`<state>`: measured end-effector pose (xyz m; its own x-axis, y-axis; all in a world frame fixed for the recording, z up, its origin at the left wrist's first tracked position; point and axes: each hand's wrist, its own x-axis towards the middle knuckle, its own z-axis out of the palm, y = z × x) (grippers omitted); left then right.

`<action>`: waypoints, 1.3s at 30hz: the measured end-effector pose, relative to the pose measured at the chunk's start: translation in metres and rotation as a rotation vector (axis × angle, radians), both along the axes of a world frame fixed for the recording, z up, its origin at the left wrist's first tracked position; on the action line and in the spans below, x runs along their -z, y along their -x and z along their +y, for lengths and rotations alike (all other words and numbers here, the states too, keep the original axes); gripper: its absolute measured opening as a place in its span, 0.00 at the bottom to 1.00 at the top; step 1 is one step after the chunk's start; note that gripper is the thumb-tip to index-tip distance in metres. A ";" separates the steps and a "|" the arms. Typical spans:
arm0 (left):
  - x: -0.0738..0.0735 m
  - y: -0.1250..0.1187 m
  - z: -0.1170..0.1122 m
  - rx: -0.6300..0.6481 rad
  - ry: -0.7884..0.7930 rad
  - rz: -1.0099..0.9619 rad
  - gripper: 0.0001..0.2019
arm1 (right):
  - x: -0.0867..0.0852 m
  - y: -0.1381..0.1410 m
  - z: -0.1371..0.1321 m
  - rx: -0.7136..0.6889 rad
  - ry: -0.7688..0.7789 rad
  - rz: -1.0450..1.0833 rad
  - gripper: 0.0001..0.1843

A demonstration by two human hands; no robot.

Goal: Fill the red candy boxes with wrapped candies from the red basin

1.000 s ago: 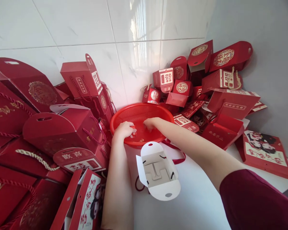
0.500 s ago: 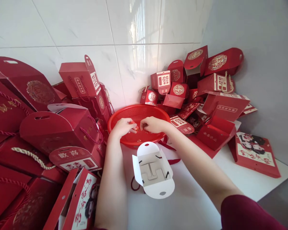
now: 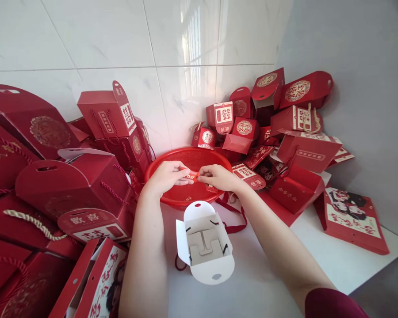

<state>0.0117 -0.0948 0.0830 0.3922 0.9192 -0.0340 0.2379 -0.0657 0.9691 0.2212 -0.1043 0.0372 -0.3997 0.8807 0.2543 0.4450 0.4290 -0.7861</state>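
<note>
Both hands meet over the red plastic basket near the wall. My left hand and my right hand pinch a small red wrapped item between their fingertips, one at each end. A second small red piece hangs under my right hand's fingers. Just in front of the basket, an open gift box with a white inside stands empty on the white table, its flaps spread.
Piles of red gift boxes with rope handles crowd the left side and the back right corner. A flat red printed bag lies at right near the table's edge. White tiled wall behind.
Both hands have lifted out of the basket and come together, now holding the small red item between them. The view has shifted slightly.
</note>
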 end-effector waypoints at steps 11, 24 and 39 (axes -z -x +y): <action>-0.009 -0.009 -0.011 0.153 -0.035 -0.189 0.12 | -0.030 -0.009 -0.030 -0.195 0.064 0.146 0.24; -0.011 -0.007 -0.013 0.334 -0.084 -0.231 0.16 | -0.046 -0.024 -0.049 -0.240 0.146 0.098 0.22; -0.008 0.000 -0.009 0.353 -0.175 -0.023 0.14 | -0.054 -0.009 -0.073 0.191 -0.469 -0.590 0.12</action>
<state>0.0112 -0.1041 0.0915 0.6842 0.7188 0.1234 0.1497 -0.3040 0.9408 0.2304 -0.1768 0.0916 -0.4369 0.8007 0.4098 0.8330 0.5321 -0.1518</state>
